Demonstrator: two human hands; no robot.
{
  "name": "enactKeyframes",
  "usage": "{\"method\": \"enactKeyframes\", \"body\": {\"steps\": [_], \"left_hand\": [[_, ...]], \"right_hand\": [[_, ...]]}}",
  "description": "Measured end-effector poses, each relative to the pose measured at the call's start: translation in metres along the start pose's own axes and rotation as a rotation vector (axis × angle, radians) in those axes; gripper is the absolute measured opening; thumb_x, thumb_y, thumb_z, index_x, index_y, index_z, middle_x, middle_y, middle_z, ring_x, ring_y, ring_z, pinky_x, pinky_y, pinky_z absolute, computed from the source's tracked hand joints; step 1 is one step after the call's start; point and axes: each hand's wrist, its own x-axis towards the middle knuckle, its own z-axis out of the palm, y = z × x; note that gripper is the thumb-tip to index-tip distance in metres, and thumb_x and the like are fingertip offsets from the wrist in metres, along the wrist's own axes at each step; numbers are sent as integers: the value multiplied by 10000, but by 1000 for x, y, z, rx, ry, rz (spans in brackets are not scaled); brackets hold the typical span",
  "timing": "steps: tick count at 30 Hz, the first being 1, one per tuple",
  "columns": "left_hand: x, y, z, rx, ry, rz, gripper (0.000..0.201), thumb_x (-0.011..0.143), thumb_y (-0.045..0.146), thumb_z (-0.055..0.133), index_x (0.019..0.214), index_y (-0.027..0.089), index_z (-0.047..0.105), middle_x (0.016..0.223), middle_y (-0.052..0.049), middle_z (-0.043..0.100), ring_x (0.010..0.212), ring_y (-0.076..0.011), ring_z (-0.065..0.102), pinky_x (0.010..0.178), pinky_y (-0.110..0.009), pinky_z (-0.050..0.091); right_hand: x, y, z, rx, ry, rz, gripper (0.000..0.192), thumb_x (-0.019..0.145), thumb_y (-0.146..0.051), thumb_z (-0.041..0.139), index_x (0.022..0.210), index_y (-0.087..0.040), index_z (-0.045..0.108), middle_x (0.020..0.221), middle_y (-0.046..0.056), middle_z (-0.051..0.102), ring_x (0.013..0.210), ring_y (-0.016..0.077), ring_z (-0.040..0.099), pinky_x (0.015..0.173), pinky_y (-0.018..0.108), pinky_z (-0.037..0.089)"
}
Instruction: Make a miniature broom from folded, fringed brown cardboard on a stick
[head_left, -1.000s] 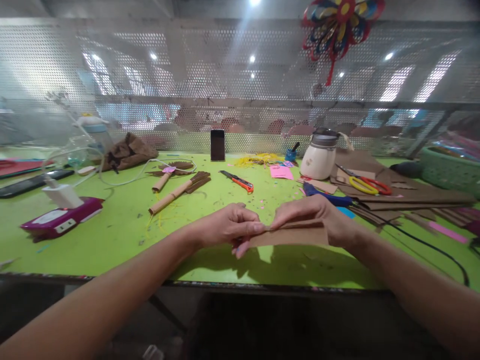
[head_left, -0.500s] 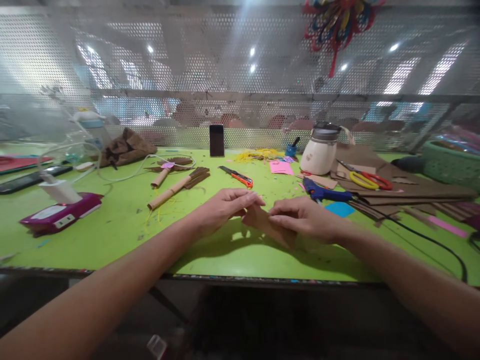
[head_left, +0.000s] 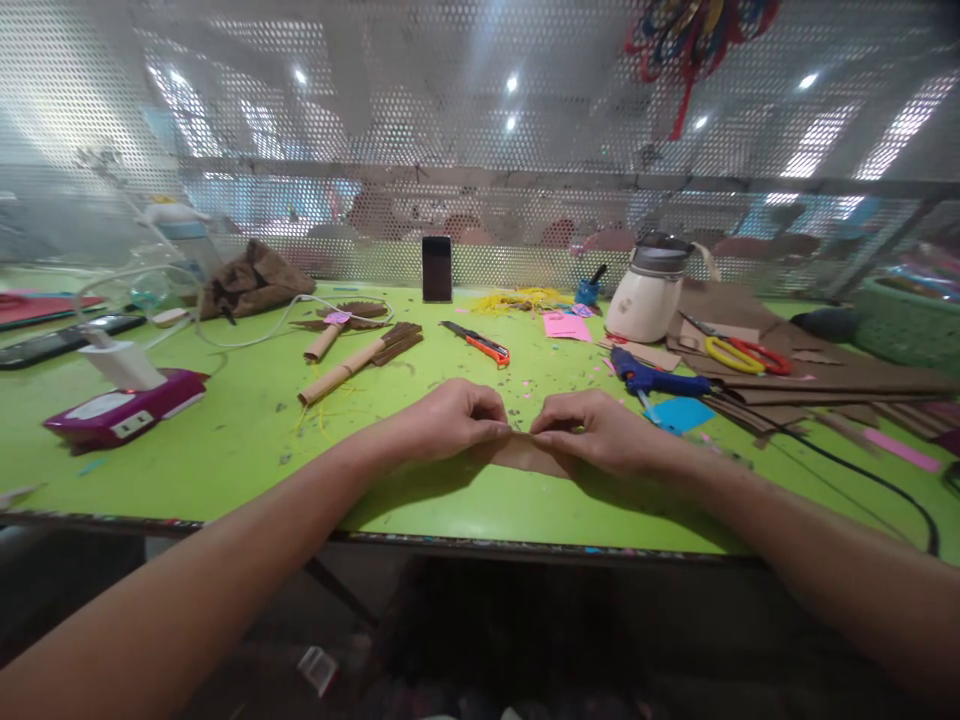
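A perforated screen [head_left: 405,130] stands behind the green table [head_left: 232,440], bright lights [head_left: 512,84] showing

Head view, forward and down across the table [head_left: 247,440]

Body, head view | left grip [head_left: 456,422]: bare hand, slim fingers [head_left: 489,431] | right grip [head_left: 591,428]: bare hand, likewise slender | left forearm [head_left: 247,540]: bare, smooth, tapering to a narrow wrist [head_left: 382,445] | right forearm [head_left: 810,540]: bare, similar taper | nails: too small to read
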Motion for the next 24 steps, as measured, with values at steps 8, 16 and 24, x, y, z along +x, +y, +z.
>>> {"method": "enactKeyframes", "body": {"steps": [8,16,24], "left_hand": [[9,-5,10,229,29,137,185,806,244,563,774,163,726,742,-30,600,701,-132,541,648,-235,387],[15,-8,23,243,107,185,143,779,173,599,834,158,730,747,-27,650,712,-128,567,652,-209,407],[11,2,17,284,78,84,150,751,167,601,826,151,730,712,-35,670,641,-132,548,617,-235,382]], "right_hand": [[4,7,7,-111,28,-112,147,838,-185,557,785,-130,683,732,53,658,656,127,575,623,236,420],[9,16,13,-133,55,-204,135,842,-191,559,790,-141,673,751,55,651,652,126,571,612,231,414],[10,15,13,-168,47,-238,114,831,-130,559,782,-145,661,752,44,635,662,123,558,610,223,401]]}}
